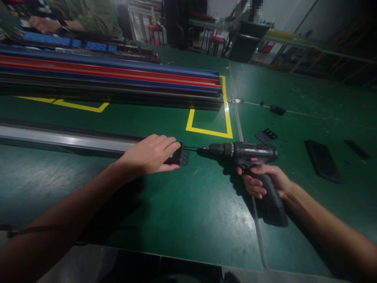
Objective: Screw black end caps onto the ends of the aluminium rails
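Note:
My right hand (262, 179) is wrapped round the handle of a black cordless drill (253, 153), which points left with a long thin bit (194, 148) in its chuck. The bit's tip meets the end of a long metal profile (73, 139), or stops very close to it; I cannot tell which. Over that same end lies my left hand (151, 153), its fingers across the top and the thumb along the near side, gripping it. A small dark slotted plate (185, 158) juts out at the profile's end, partly beneath it.
A stack of long blue, red and black profiles (118, 78) lies farther back, near yellow tape (228, 118) on the green table (191, 220). To the right are a slotted plate (266, 136), a black flat block (322, 161) and a thin cord (300, 114). Another person's hand (44, 24) is at the far left.

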A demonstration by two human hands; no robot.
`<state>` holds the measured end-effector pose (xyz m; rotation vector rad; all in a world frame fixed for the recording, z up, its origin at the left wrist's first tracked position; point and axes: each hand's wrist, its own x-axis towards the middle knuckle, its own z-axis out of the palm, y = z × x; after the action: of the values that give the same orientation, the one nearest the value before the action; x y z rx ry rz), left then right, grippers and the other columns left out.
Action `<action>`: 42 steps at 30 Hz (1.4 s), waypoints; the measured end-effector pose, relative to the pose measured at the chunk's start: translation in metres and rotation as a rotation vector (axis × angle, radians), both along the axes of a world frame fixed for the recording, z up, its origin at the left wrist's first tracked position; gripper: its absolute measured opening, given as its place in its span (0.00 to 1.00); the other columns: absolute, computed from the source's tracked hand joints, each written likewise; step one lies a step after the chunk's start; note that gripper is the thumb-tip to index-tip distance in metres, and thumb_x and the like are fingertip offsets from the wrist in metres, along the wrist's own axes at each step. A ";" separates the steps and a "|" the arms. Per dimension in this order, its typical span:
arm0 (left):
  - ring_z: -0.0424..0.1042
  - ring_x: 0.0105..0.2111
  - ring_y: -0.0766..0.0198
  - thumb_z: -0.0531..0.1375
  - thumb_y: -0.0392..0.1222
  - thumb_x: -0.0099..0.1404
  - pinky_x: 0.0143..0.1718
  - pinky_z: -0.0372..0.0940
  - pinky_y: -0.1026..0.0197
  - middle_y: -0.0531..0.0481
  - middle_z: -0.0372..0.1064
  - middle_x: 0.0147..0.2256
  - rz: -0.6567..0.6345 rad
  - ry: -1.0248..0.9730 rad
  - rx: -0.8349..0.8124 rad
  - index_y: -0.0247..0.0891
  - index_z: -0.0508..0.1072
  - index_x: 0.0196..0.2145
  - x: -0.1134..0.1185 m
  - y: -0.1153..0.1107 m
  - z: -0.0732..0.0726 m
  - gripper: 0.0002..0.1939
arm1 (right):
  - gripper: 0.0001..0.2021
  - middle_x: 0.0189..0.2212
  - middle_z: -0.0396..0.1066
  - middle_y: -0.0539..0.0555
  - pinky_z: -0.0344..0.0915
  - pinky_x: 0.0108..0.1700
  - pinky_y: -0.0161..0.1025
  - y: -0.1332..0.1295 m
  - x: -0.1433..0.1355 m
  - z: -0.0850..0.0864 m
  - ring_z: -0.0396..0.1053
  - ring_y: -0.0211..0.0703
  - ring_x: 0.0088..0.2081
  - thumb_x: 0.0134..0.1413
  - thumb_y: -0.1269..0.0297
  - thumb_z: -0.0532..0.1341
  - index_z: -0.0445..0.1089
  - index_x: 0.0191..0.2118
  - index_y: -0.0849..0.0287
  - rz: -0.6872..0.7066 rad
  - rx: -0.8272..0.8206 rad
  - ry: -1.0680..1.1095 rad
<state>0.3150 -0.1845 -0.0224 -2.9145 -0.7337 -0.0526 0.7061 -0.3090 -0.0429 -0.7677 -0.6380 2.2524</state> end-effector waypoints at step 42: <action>0.74 0.50 0.48 0.52 0.61 0.75 0.48 0.67 0.51 0.35 0.71 0.55 -0.009 0.021 0.016 0.33 0.69 0.58 0.000 0.002 -0.001 0.29 | 0.13 0.21 0.64 0.46 0.71 0.26 0.33 -0.001 -0.003 0.002 0.62 0.33 0.19 0.63 0.64 0.63 0.78 0.48 0.68 -0.012 0.006 -0.018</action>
<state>0.3147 -0.1827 -0.0239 -2.8983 -0.7143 -0.0291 0.7030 -0.3102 -0.0410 -0.7881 -0.6471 2.2339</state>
